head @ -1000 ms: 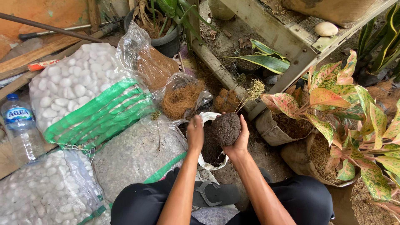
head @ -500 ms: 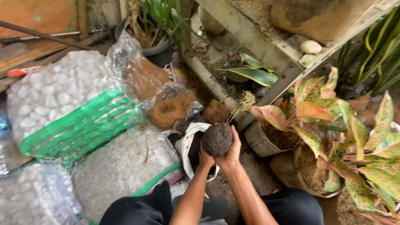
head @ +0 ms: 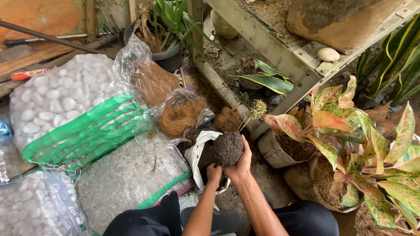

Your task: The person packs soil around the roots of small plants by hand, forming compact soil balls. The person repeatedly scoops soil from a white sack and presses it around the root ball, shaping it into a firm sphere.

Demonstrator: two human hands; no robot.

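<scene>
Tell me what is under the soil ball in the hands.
Under the soil ball sits an open white bag of dark soil. The right hand cups it; the left hand reaches inside. The bag's bottom is hidden.

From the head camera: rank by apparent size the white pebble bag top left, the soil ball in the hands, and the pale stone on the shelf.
1. White pebble bag, by far the largest.
2. Soil ball, cupped by the right hand with the left hand below it.
3. Pale stone, smallest; it lies farther from the camera, which shrinks it somewhat.

Crumbly matt soil ball (head: 227,148), glossy clear plastic bag (head: 144,74), rough wooden shelf (head: 262,39).
</scene>
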